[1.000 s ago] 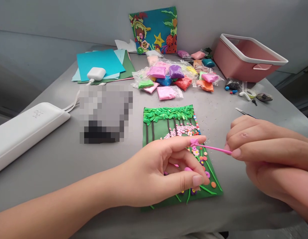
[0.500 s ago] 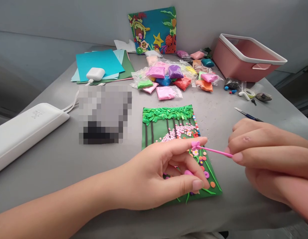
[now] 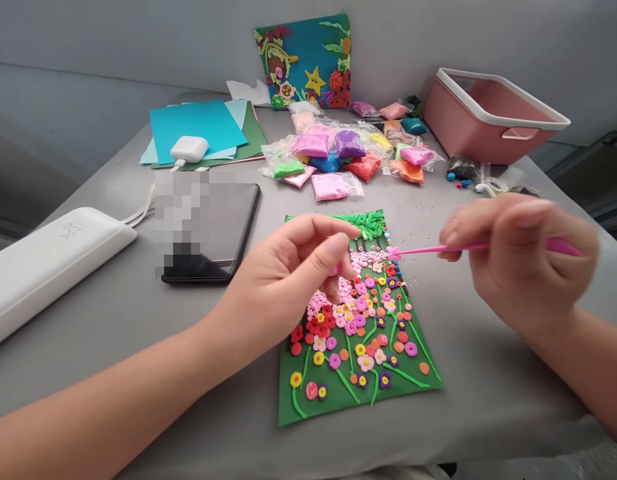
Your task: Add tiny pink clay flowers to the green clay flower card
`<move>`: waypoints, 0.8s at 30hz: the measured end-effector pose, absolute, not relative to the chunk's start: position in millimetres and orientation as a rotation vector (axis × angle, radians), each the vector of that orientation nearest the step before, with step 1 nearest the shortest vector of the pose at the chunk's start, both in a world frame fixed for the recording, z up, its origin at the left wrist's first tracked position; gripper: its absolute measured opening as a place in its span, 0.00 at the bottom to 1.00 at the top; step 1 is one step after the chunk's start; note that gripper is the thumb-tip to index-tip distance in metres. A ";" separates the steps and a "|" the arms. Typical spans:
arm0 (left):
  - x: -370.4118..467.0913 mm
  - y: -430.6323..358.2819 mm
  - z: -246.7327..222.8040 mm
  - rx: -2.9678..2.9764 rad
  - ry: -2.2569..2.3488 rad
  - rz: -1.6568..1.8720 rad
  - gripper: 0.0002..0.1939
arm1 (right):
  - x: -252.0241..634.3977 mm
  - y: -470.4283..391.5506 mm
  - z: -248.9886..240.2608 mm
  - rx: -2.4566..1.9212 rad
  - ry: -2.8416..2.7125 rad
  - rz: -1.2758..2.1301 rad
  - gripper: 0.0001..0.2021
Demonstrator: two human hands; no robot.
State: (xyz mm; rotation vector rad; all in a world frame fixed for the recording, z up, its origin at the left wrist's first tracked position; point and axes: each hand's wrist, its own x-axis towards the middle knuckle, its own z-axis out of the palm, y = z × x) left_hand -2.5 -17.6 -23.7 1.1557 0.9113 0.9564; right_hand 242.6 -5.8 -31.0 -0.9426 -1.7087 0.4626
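My right hand (image 3: 528, 260) is closed round a thin pink clay modelling tool (image 3: 423, 250), held nearly level. On the tool's tip sits a small pink clay flower (image 3: 394, 253), over the right side of a green clay picture (image 3: 348, 393). To the left, my left hand (image 3: 293, 273) has thumb and fingers curled together above the picture. A bit of pink clay (image 3: 334, 271) shows between them, mostly hidden. The picture lies flat, with green leaves along the top and many small flowers, dots and stems below.
Behind lie several bags of coloured clay (image 3: 336, 187), with an underwater clay picture (image 3: 308, 67) leaning on the wall. A pink basket (image 3: 493, 127) stands back right. Leftward are a phone (image 3: 233, 227), a power bank (image 3: 58, 260), a white earbud case (image 3: 189, 149) and blue sheets (image 3: 203, 123).
The pink flower has left my left index finger and now hangs on the tool tip. My left hand has drawn up and left, its fingers curling in; my right hand has lifted and turned.
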 end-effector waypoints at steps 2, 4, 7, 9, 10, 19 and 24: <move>-2.9 -15.2 -24.2 1.166 0.937 0.997 0.09 | 237.6 -1.4 -33.7 -0.914 -1.728 0.499 0.21; -2.6 -14.5 -24.8 1.191 0.983 1.011 0.11 | 233.7 -0.2 -35.5 -0.932 -1.780 0.563 0.22; -1.9 -14.5 -24.9 1.258 1.067 1.025 0.12 | 231.4 -0.1 -37.6 -0.960 -1.858 0.612 0.23; -1.5 -14.2 -25.0 1.296 1.124 1.018 0.09 | 231.7 0.3 -38.8 -0.973 -1.921 0.603 0.23; -1.4 -13.7 -25.2 1.307 1.150 1.011 0.08 | 232.1 0.7 -39.4 -0.974 -1.951 0.597 0.23; -0.7 -9.5 -27.3 1.294 1.126 0.970 0.11 | 234.5 3.8 -41.6 -0.872 -2.088 0.423 0.17; -1.4 -11.2 -26.4 1.312 1.149 0.948 0.13 | 233.1 2.9 -38.8 -0.761 -2.134 0.398 0.14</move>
